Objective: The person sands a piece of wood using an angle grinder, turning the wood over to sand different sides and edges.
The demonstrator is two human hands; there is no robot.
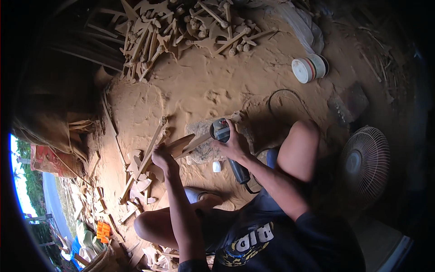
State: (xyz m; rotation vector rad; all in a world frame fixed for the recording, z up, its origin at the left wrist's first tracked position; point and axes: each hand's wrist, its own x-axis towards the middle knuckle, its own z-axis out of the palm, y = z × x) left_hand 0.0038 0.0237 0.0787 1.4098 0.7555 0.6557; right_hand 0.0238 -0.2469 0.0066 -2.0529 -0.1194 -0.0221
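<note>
My right hand (pixel 235 144) is closed round the front of an angle grinder (pixel 239 172), whose dark body hangs back toward my lap. Its round head (pixel 220 130) meets the far end of a flat, pale wooden piece (pixel 180 146). At the near end of that piece, the fingers of my left hand (pixel 164 157) are wrapped round it. Beneath both lies a rough stone slab (pixel 199 157), dusted with sawdust. A small white object (pixel 216 166) sits by the slab's near edge. The grinder's disc is mostly hidden.
Heaps of cut wooden pieces (pixel 147 43) lie at the back, with more offcuts (pixel 142 183) left of my knee. A striped white bucket (pixel 309 69) lies tipped on the dusty floor. A fan (pixel 364 163) stands at right. A cord (pixel 285 90) loops behind the grinder.
</note>
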